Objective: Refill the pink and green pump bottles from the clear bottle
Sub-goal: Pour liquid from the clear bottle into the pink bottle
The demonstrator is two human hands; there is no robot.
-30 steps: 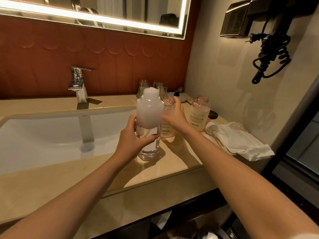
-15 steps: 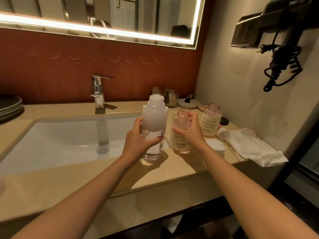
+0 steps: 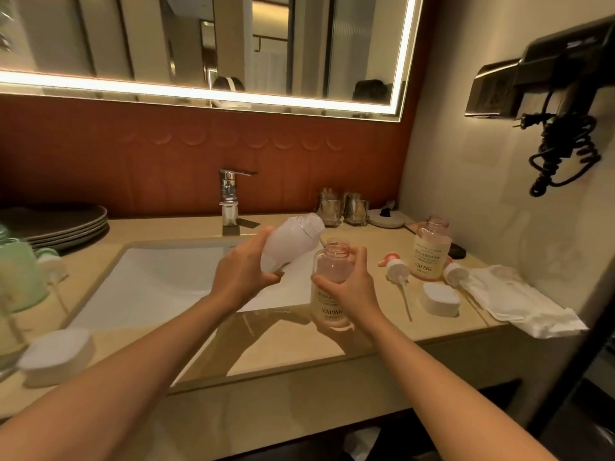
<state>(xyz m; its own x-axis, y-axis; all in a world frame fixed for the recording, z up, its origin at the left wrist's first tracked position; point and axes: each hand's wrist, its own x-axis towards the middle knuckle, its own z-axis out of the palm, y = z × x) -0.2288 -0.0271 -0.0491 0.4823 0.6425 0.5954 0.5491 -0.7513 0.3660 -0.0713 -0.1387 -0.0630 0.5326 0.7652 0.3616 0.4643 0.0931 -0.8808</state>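
Note:
My left hand point(image 3: 241, 277) grips the clear bottle point(image 3: 289, 242), which is uncapped and tilted steeply, its mouth pointing right toward a pink bottle point(image 3: 332, 277). My right hand point(image 3: 349, 286) holds that open-necked pink bottle upright at the counter's edge by the sink. A second open pink bottle point(image 3: 432, 249) stands farther right. Two pump heads point(image 3: 396, 271) point(image 3: 456, 274) lie on the counter beside it. A green bottle point(image 3: 18, 277) stands at the far left, partly cut off.
A white sink point(image 3: 159, 281) with a chrome tap point(image 3: 229, 201) lies behind my hands. White caps point(image 3: 439, 299) point(image 3: 56, 352), a white cloth point(image 3: 519, 299), two glasses point(image 3: 342, 207), stacked plates point(image 3: 63, 222) and a wall hairdryer point(image 3: 562, 104) surround the counter.
My left hand has tipped the clear bottle from upright to a steep tilt toward the pink bottle. My right hand has brought the pink bottle nearer the sink. The view has pulled back.

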